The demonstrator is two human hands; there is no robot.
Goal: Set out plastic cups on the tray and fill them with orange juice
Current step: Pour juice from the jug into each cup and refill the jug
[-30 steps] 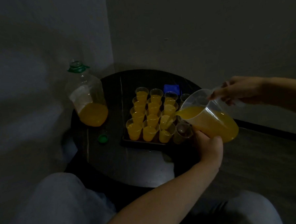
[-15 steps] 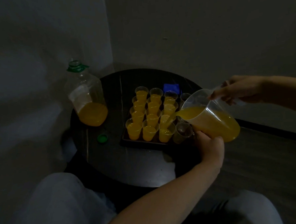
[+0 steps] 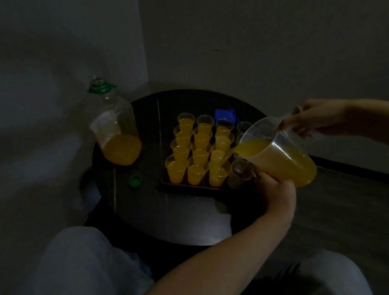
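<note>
Juice [image 3: 228,153], orange in colour, runs in a thin stream from the spout of the clear plastic jug [image 3: 279,156] into one small clear plastic cup [image 3: 217,157]. This cup stands in the third column from the left, one row behind the nearest row. The jug is tilted to the left above the right side of the dark rectangular tray [image 3: 191,187] and is about half full.

The right hand [image 3: 318,118] grips the handle on the far right side of the jug, with the fingers curled around it. The left hand [image 3: 274,188] holds the jug from below, close to its base. The thumb lies against the lower wall and the fingers are bent under the jug.

The tray lies on the round dark bench [image 3: 147,208], towards its right side. On it the filled cups [image 3: 189,156] stand close together in three columns. In the right column the empty cups [image 3: 242,174] are clear, and the jug hides part of this column.

Left of the tray, a large clear plastic bottle with a green neck ring [image 3: 118,133] stands upright without a cap, with juice in its lower part. The round green cap [image 3: 134,181] lies on the bench between the bottle and the tray, on the near side. A flat blue object [image 3: 224,114] lies just behind the tray.
</note>
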